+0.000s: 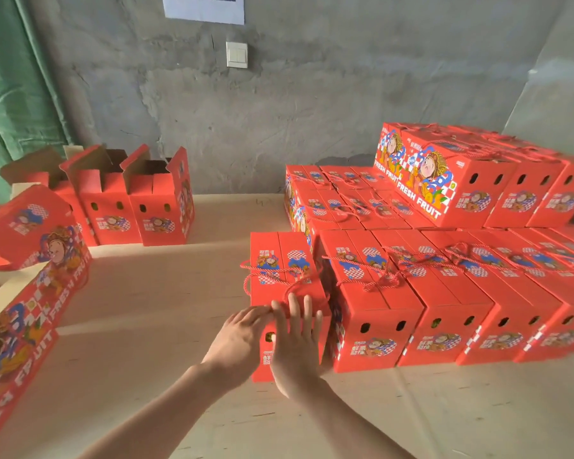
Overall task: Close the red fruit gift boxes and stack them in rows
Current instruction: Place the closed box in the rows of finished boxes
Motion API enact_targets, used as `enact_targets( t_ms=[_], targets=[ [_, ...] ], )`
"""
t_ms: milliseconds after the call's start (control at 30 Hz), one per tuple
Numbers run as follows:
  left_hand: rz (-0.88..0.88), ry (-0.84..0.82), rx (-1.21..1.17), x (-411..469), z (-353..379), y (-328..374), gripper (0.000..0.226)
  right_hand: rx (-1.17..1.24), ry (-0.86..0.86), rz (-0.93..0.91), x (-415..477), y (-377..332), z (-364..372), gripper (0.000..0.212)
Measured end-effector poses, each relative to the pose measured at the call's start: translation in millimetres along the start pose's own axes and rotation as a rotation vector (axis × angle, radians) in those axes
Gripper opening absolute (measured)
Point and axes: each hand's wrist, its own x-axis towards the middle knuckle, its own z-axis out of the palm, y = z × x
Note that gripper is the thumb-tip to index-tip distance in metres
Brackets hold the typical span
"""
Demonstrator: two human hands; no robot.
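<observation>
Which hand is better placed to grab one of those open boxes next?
Left, probably: the left hand is nearer the open boxes at far left; the right hand lies flat against the closed box.

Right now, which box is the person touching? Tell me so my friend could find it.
Find the big stack of closed red boxes on the right of the wooden table. Follow its front row to the left end box. Only that one has the left hand and right hand on its front.

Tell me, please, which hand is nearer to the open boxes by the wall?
Left. The left hand touches the closed box at its left edge, toward the open boxes; the right hand presses its front, farther right.
</observation>
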Motion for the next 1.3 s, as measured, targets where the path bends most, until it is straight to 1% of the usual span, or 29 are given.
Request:
enact_targets(
  t_ms=[67,133,233,367,433,467,533,600,633,667,733,767,833,867,933,1033,1200,1300],
  targets=[
    [0.024,-0.101,-0.041,-2.6,-2.8,-9.7,0.061,0.008,0.005,0.038,1.8,-3.8,7.1,0.087],
    [0.043,-0.194,-0.040,-1.9,-5.0,-17.7,0.063,-0.010,0.008,0.064,5.1,-4.6,9.5,0.093],
    [0.069,-0.292,0.079,-1.1,-7.3,-23.7,0.066,-0.061,-0.052,0.059,7.0,-3.0,12.0,0.095],
    [0.105,-0.329,0.229,8.4,-9.5,-23.6,0.072,-0.062,-0.095,0.021,19.0,7.2,4.5,0.077],
    [0.121,-0.348,0.271,15.3,-10.7,-21.2,0.073,-0.026,-0.072,0.033,21.8,9.4,-3.1,0.076],
    [0.123,-0.369,0.276,17.1,-10.2,-19.0,0.072,-0.012,-0.052,0.074,19.2,8.4,-6.6,0.077],
    [0.133,-0.410,0.273,16.1,-9.3,-18.3,0.072,-0.019,-0.007,0.092,8.5,0.2,-7.3,0.085],
    [0.150,-0.431,0.258,15.9,-10.8,-23.7,0.071,-0.048,-0.029,0.097,1.6,-8.2,-1.4,0.095],
    [0.159,-0.406,0.261,17.6,-10.4,-27.5,0.072,-0.066,-0.074,0.113,3.1,-9.1,-0.5,0.100],
    [0.180,-0.341,0.270,20.5,-9.0,-31.9,0.074,-0.086,-0.101,0.122,8.0,-8.3,-0.7,0.105],
    [0.163,-0.247,0.287,27.7,-10.8,-39.2,0.079,-0.112,-0.176,0.147,24.0,-3.6,-2.6,0.111],
    [0.161,-0.247,0.279,32.9,-8.5,-43.7,0.079,-0.115,-0.247,0.150,33.9,0.2,-1.5,0.110],
    [0.141,-0.337,0.241,49.8,-4.1,-53.9,0.078,-0.098,-0.351,0.158,54.7,9.4,6.2,0.099],
    [0.121,-0.349,0.234,61.9,-2.6,-59.0,0.077,-0.102,-0.365,0.165,68.3,12.6,11.0,0.097],
    [0.090,-0.309,0.234,88.8,2.6,-72.2,0.077,-0.126,-0.386,0.164,98.8,16.9,21.3,0.096],
    [0.027,-0.325,0.240,130.4,3.2,-90.8,0.080,-0.149,-0.418,0.138,148.4,23.1,30.0,0.093],
    [-0.072,-0.360,0.329,194.4,0.6,-112.9,0.087,-0.040,-0.488,0.077,207.2,32.6,36.8,0.099],
    [-0.102,-0.369,0.366,216.2,10.9,-125.4,0.087,-0.103,-0.506,0.072,231.1,37.5,49.9,0.103]
  ],
)
